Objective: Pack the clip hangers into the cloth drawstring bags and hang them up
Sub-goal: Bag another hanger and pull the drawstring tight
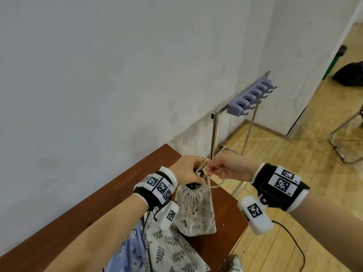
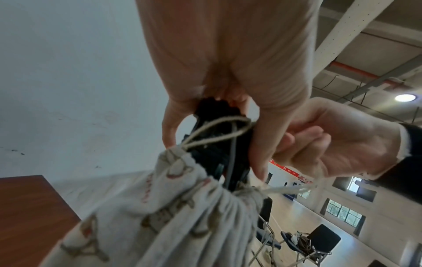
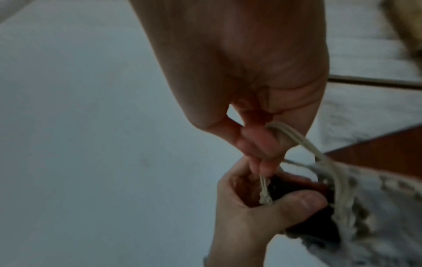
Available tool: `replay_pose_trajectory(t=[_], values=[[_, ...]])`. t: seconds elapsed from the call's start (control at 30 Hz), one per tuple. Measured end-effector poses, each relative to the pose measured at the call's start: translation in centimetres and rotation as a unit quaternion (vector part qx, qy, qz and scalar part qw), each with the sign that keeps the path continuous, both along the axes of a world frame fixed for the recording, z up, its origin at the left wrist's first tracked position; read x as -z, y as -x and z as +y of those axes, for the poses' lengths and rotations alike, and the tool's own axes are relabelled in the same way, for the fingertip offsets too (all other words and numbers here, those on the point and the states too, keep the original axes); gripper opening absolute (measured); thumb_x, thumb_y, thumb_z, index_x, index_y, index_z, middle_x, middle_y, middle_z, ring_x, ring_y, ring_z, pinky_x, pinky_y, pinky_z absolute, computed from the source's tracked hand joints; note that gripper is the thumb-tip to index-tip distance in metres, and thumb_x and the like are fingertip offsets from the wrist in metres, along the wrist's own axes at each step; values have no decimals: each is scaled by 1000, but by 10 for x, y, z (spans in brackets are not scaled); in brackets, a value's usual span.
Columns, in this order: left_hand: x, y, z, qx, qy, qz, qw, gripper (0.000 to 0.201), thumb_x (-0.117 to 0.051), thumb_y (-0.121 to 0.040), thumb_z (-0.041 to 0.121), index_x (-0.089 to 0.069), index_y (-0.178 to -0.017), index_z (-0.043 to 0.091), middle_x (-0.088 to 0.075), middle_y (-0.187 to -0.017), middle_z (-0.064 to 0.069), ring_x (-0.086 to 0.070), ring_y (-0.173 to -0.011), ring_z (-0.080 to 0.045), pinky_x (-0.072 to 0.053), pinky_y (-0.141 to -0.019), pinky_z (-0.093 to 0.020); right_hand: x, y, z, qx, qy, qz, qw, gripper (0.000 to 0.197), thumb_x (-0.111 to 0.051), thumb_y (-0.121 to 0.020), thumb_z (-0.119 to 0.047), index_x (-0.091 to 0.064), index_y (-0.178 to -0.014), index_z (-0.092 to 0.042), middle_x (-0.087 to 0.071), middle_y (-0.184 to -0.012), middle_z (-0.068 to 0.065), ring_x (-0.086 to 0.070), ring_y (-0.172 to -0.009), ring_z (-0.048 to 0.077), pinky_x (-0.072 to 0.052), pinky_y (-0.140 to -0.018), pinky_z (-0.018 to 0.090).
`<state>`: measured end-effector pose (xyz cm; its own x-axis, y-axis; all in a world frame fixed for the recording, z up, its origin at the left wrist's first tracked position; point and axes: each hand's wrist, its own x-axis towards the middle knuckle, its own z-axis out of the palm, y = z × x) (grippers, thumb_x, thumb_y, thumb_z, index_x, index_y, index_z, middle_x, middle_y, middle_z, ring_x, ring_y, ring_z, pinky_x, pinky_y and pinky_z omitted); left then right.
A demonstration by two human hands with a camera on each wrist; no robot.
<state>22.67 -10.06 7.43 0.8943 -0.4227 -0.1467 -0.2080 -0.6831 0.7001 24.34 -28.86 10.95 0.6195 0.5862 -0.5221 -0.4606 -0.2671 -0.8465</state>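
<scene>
A cream printed drawstring bag (image 1: 194, 211) hangs above the brown table (image 1: 88, 209), its mouth gathered around black clip hangers (image 2: 217, 124) that stick out of it. My left hand (image 1: 198, 173) grips the hangers' tops just above the bag's mouth (image 2: 213, 157). Close on the right, my right hand (image 1: 211, 169) pinches the beige drawstring (image 3: 297, 139) between thumb and fingers (image 3: 262, 166). One cord loop (image 2: 219, 130) crosses the hangers. The right wrist view is blurred, with the bag (image 3: 376, 207) at lower right.
A metal rack (image 1: 214, 134) carrying a row of purple hooks (image 1: 249, 97) stands beyond the table's far end, by the white wall. A leaf-print bag (image 1: 169, 250) and a blue floral bag (image 1: 129, 252) lie on the table near me. Wooden floor and a chair frame (image 1: 341, 142) lie to the right.
</scene>
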Motion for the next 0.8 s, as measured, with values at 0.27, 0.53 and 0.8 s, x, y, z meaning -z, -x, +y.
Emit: replay_pose_trajectory(t=[0.27,0.53,0.8], values=[[-18,3,2,-76,191,56,977,37,-78,-77,21,-66,-112,17,-74,-96,2,-68,-97,-9,-49,-93,-24,-6,2,7,95,-62,-113,987,26,-50,-90,14,-67,-108,8,-72,-103,21,-72,-92,22,-59,-74,22],[-63,-22,-28,-46,194,77,977,30,-73,-78,5,-67,-107,1,-72,-99,-17,-68,-100,-25,-48,-100,-38,-24,-7,-2,194,110,-398,890,15,-82,-71,-32,-74,-77,-21,-71,-77,8,-67,-71,23,-56,-66,35],[-93,-81,-95,-1,121,100,988,8,-67,-82,1,-71,-89,1,-71,-81,-12,-68,-82,-20,-56,-83,-35,-28,-52,-78,113,92,-328,934,36,-57,-92,-45,-65,-110,-15,-75,-96,4,-71,-92,16,-51,-97,40]])
